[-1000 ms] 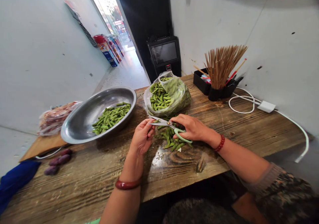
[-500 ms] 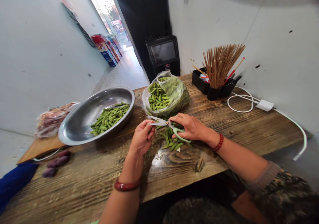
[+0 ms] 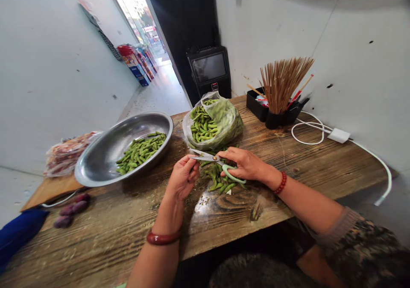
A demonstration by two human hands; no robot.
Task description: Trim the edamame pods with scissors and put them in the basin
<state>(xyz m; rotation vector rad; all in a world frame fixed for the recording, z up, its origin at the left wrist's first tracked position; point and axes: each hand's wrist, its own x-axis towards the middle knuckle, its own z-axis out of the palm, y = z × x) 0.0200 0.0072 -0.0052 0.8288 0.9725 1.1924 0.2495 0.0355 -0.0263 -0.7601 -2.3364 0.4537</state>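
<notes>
My right hand (image 3: 243,163) grips the green-handled scissors (image 3: 215,158), whose blades point left and stand slightly apart. At the blade tips, my left hand (image 3: 183,176) is closed in a pinch on an edamame pod, mostly hidden by fingers and blades; only a bit of green shows there. Beneath the scissors and right hand lies a loose pile of edamame pods (image 3: 218,177) with small trimmings nearby. Just behind the hands stands a clear plastic bag (image 3: 229,123) full of pods. To the left, a wide metal basin (image 3: 102,151) holds more pods on its right side.
A black holder (image 3: 274,119) with many thin wooden sticks (image 3: 282,87) stands at the back right, beside a white cable (image 3: 339,135). On the left are a bagged reddish food (image 3: 68,153), several purple tubers (image 3: 73,209) and a blue cloth (image 3: 22,236). The wooden table's (image 3: 128,236) front edge is close.
Almost nothing differs. Both hands and the scissors keep nearly the same position, with the blades still slightly apart; the view has shifted very slightly.
</notes>
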